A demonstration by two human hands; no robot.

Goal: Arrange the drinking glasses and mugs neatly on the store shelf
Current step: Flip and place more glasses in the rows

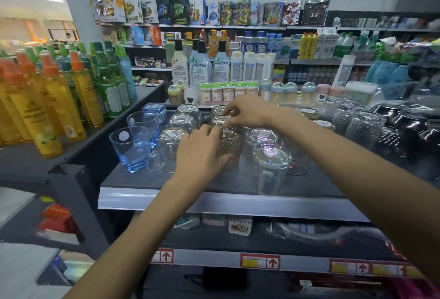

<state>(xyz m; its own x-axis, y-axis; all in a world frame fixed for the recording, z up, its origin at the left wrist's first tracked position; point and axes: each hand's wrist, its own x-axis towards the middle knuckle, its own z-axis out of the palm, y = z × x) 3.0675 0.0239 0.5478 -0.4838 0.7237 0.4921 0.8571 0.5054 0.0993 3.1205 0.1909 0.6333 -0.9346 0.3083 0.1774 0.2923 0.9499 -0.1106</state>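
The left hand [202, 153] is wrapped around the front amber glass [229, 147], which stands inverted on the dark shelf [142, 179]. The right hand [247, 111] pinches the top of the next amber glass [220, 120] behind it, fingers closed on it. Clear glasses [271, 165] stand inverted to the right; blue tumblers [131, 146] stand upright to the left, one bearing a round white sticker. Red price tags [260, 261] below show upward arrows (other print illegible). Bottle labels behind are blurred.
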